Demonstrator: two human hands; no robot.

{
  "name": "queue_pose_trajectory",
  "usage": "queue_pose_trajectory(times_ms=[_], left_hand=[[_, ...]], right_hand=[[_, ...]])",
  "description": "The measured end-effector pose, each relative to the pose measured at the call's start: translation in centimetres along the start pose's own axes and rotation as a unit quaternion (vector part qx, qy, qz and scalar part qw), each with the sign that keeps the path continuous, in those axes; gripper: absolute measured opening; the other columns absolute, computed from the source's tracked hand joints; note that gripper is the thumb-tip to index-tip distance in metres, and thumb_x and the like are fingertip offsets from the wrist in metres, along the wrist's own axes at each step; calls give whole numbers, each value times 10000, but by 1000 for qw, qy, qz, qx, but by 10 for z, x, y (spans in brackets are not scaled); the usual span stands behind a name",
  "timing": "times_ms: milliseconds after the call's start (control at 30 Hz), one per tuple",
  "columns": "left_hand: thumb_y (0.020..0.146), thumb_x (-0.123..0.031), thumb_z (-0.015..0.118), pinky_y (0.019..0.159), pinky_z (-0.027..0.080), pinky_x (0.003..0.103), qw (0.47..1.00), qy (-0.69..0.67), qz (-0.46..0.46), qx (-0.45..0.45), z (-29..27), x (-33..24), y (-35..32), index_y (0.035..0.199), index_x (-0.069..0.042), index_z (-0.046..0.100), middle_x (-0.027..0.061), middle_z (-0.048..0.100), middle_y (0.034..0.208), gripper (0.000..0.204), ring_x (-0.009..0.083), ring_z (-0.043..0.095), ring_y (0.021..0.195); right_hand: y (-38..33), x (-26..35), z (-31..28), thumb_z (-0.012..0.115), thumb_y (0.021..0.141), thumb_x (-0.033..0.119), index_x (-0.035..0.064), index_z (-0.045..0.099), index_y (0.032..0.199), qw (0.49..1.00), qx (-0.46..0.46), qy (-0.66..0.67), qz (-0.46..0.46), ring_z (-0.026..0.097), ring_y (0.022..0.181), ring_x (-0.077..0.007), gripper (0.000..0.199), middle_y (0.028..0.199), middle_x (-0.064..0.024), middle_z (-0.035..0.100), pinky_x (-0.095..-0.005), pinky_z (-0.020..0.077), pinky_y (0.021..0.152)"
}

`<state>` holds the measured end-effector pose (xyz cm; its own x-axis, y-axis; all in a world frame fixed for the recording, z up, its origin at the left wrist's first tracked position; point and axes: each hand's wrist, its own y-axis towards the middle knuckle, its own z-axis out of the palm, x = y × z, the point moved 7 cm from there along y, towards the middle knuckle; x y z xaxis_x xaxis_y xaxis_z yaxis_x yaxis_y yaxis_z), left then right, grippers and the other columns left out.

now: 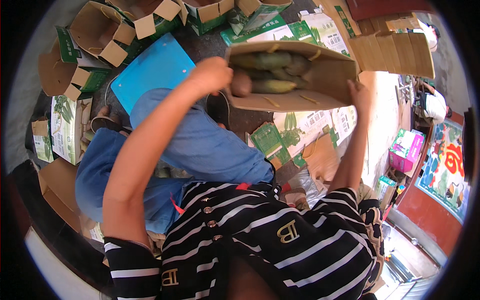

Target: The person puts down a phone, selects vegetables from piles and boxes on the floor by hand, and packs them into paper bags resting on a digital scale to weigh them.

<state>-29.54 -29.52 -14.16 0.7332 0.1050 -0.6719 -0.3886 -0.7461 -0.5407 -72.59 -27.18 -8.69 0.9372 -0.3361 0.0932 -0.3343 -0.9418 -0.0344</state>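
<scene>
Between my two hands is an open cardboard carton (327, 87), its open top toward me. My left hand (212, 75) is closed on its left end. At the right end, my right hand (361, 96) grips the wall near the edge. Inside lie several long green vegetables, one a yellowish-green piece (274, 86) like a cucumber. A round brown vegetable (241, 84) sits by the left end. Yellow cord handles (272, 48) show along the rims. My fingers behind the carton walls are partly hidden.
Several open cartons (102, 32) stand in an arc at the far left. A blue stool (155, 70) is by my knee. Flattened printed cartons (300, 130) lie on the floor beyond my legs. Stacked cardboard (395, 52) is at the far right, with a purple box (406, 150) nearer.
</scene>
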Motion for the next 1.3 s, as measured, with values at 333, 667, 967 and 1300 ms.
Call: queue_pose_trajectory(times_ms=[333,667,967,1300], left_hand=[[792,-169,456,608,469,441,941,109,315,57,70,-176,-49,723,9,598,207,588,698,238,378,586,666],[900,-217,503,563,402,221,961,-118,63,-242,-130,37,-142,721,-29,458,5,457,649,264,61,463,600],[894,-181,510,505,325,235,972,-19,37,-230,-122,94,-183,734,-5,450,13,411,592,245,68,387,555],[837,-142,557,545,367,346,966,52,40,-248,-120,67,-188,770,13,483,136,476,667,184,261,452,581]], right_hand=[[-2,-153,10,472,854,331,64,630,867,971,-31,-168,168,604,786,-356,310,865,-167,635,-431,466,679],[-110,38,118,465,820,515,79,631,954,951,297,39,-78,576,863,-384,486,876,-225,615,-444,440,765],[-132,-11,112,601,774,385,22,597,866,936,304,-141,-110,593,687,-376,375,722,-206,608,-443,463,629],[-140,30,75,573,779,350,35,630,718,929,292,-172,-146,604,739,-341,326,732,-180,612,-417,473,655]])
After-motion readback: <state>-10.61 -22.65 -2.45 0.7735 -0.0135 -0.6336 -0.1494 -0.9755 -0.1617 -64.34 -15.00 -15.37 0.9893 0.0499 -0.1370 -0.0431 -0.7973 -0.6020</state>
